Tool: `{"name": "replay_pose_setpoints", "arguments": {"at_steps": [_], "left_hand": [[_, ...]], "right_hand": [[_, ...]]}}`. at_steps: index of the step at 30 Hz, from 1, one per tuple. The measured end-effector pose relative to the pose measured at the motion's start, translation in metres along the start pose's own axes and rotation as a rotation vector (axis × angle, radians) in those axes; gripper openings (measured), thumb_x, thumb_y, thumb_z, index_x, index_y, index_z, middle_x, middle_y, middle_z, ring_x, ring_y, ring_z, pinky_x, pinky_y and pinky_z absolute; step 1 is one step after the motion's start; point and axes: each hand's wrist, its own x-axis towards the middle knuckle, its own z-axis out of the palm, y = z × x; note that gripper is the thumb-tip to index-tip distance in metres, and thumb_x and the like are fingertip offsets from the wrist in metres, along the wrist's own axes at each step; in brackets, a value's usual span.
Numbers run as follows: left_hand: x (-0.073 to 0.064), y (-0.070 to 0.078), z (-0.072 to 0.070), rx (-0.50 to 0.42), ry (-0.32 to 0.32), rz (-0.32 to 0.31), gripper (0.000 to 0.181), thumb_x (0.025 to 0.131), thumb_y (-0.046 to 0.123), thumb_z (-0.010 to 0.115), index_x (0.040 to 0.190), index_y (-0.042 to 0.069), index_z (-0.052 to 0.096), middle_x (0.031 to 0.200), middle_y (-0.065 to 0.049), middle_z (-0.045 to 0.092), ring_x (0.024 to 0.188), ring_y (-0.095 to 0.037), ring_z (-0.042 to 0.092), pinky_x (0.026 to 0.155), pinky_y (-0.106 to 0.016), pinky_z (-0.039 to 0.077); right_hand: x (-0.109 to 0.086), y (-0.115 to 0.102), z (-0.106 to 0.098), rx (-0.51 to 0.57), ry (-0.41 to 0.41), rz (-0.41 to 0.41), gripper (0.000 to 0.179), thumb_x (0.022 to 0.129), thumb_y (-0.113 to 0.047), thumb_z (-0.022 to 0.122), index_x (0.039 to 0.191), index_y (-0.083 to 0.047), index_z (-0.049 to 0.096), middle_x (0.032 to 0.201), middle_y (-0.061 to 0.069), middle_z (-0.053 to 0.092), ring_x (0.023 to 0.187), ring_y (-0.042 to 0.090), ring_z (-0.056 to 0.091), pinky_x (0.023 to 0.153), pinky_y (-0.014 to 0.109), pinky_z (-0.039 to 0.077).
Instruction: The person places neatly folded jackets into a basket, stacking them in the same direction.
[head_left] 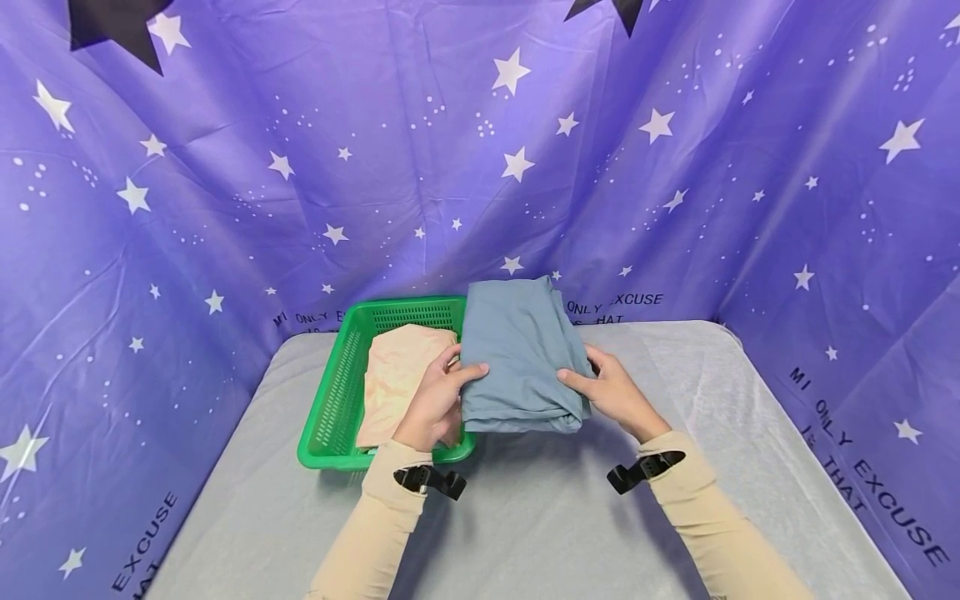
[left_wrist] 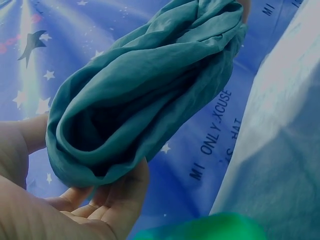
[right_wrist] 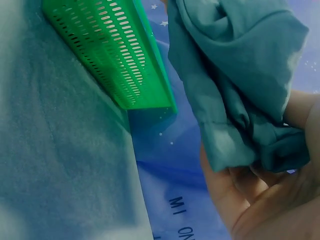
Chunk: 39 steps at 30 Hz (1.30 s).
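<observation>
A folded blue-grey garment (head_left: 517, 354) is held up between both hands, raised over the table beside the basket's right side. My left hand (head_left: 437, 393) grips its left edge, thumb on top and fingers underneath. At the opposite edge my right hand (head_left: 617, 392) holds it the same way. Rolled, layered folds of the cloth (left_wrist: 135, 100) show in the left wrist view. Left of it stands a green perforated basket (head_left: 322, 417) with a folded pale peach cloth (head_left: 405, 371) inside, partly hidden behind my left hand.
The table (head_left: 540, 517) has a light grey cover. A purple curtain (head_left: 420, 183) with white stars hangs close behind it and along both sides. Black straps with small devices sit on both wrists. The basket wall (right_wrist: 115, 50) rises near the garment's left side.
</observation>
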Motion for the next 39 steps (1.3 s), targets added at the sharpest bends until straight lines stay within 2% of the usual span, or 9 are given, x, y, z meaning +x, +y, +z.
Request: {"name": "replay_pose_setpoints", "arguments": {"at_steps": [5, 9, 21, 29, 33, 39], "left_hand": [[-0.002, 0.003, -0.007, -0.019, -0.002, 0.001, 0.049, 0.092, 0.007, 0.071, 0.138, 0.014, 0.056, 0.126, -0.005, 0.065, 0.104, -0.021, 0.066, 0.086, -0.038, 0.057], [-0.005, 0.005, -0.012, 0.006, -0.002, 0.013, 0.049, 0.092, 0.008, 0.071, 0.138, 0.015, 0.056, 0.128, -0.007, 0.065, 0.108, -0.024, 0.065, 0.089, -0.040, 0.056], [-0.012, 0.017, -0.030, 0.018, 0.016, 0.011, 0.050, 0.094, 0.007, 0.070, 0.141, 0.015, 0.054, 0.129, -0.008, 0.064, 0.107, -0.023, 0.067, 0.087, -0.041, 0.058], [-0.017, 0.024, -0.046, 0.107, 0.038, 0.030, 0.048, 0.095, 0.008, 0.068, 0.141, 0.011, 0.053, 0.129, -0.009, 0.064, 0.105, -0.020, 0.067, 0.085, -0.039, 0.059], [-0.017, 0.026, -0.054, 0.128, 0.059, 0.026, 0.048, 0.095, 0.007, 0.068, 0.140, 0.010, 0.053, 0.126, -0.008, 0.065, 0.103, -0.020, 0.067, 0.084, -0.039, 0.059], [-0.015, 0.029, -0.065, 0.138, 0.085, 0.011, 0.048, 0.094, 0.006, 0.067, 0.140, 0.011, 0.052, 0.122, -0.005, 0.064, 0.102, -0.019, 0.066, 0.083, -0.038, 0.058]], "right_hand": [[0.001, -0.002, 0.004, -0.003, -0.023, -0.021, 0.053, 0.099, -0.023, 0.069, 0.146, -0.005, 0.053, 0.142, 0.018, 0.061, 0.124, 0.030, 0.060, 0.104, 0.039, 0.049], [0.002, -0.006, 0.008, -0.002, -0.035, -0.036, 0.050, 0.099, -0.023, 0.069, 0.143, -0.005, 0.056, 0.137, 0.017, 0.063, 0.119, 0.026, 0.062, 0.099, 0.033, 0.051], [0.013, -0.015, 0.026, 0.037, -0.059, -0.052, 0.042, 0.098, -0.020, 0.071, 0.135, -0.005, 0.060, 0.127, 0.017, 0.068, 0.106, 0.019, 0.064, 0.092, 0.030, 0.053], [0.019, -0.023, 0.040, 0.069, -0.093, -0.039, 0.043, 0.098, -0.018, 0.069, 0.138, -0.005, 0.059, 0.131, 0.015, 0.067, 0.113, 0.021, 0.064, 0.097, 0.031, 0.052], [0.021, -0.026, 0.047, 0.077, -0.107, -0.037, 0.047, 0.098, -0.015, 0.068, 0.141, -0.005, 0.057, 0.134, 0.016, 0.065, 0.117, 0.023, 0.063, 0.098, 0.031, 0.052], [0.025, -0.028, 0.056, 0.083, -0.126, -0.039, 0.046, 0.097, -0.014, 0.068, 0.141, -0.003, 0.057, 0.132, 0.017, 0.065, 0.115, 0.024, 0.064, 0.097, 0.032, 0.053]]}}
